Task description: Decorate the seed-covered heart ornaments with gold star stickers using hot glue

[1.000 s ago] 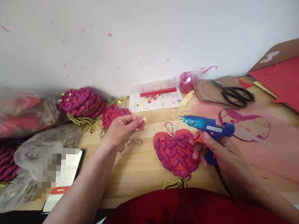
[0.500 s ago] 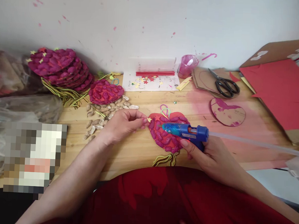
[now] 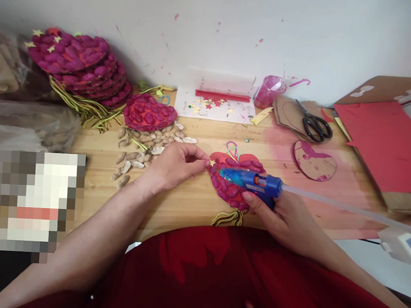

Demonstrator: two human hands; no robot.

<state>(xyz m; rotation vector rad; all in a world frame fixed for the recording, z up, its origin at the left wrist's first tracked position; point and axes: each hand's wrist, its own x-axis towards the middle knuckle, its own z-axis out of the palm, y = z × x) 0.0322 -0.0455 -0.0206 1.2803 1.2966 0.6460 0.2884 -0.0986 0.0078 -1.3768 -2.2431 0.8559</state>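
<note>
My left hand [image 3: 179,167] pinches a small yellow star [image 3: 212,163] between thumb and fingertips, at the upper left lobe of a red heart [image 3: 224,191] covered with magenta-painted peanut shells. My right hand [image 3: 281,215] is wrapped round a blue hot glue gun [image 3: 255,181], its nozzle pointing left over the heart, close to the star. A clear glue stick [image 3: 327,199] runs out of the gun's back. A purple and green loop [image 3: 232,149] tops the heart, and a yellow and dark yarn tassel [image 3: 228,217] hangs at its lower tip.
Peanut shells [image 3: 136,157] lie left of my left hand, below another peanut-covered heart [image 3: 149,112] and a stack of them [image 3: 79,69]. Loose paper stars [image 3: 210,103] rest on white paper. Black scissors [image 3: 315,125], a cardboard heart [image 3: 313,162] and red sheets [image 3: 381,145] are right.
The star in my left hand has come over the heart's edge. The glue gun's nozzle has shifted slightly left across the heart, nearer the star. The camera view has tilted a little.
</note>
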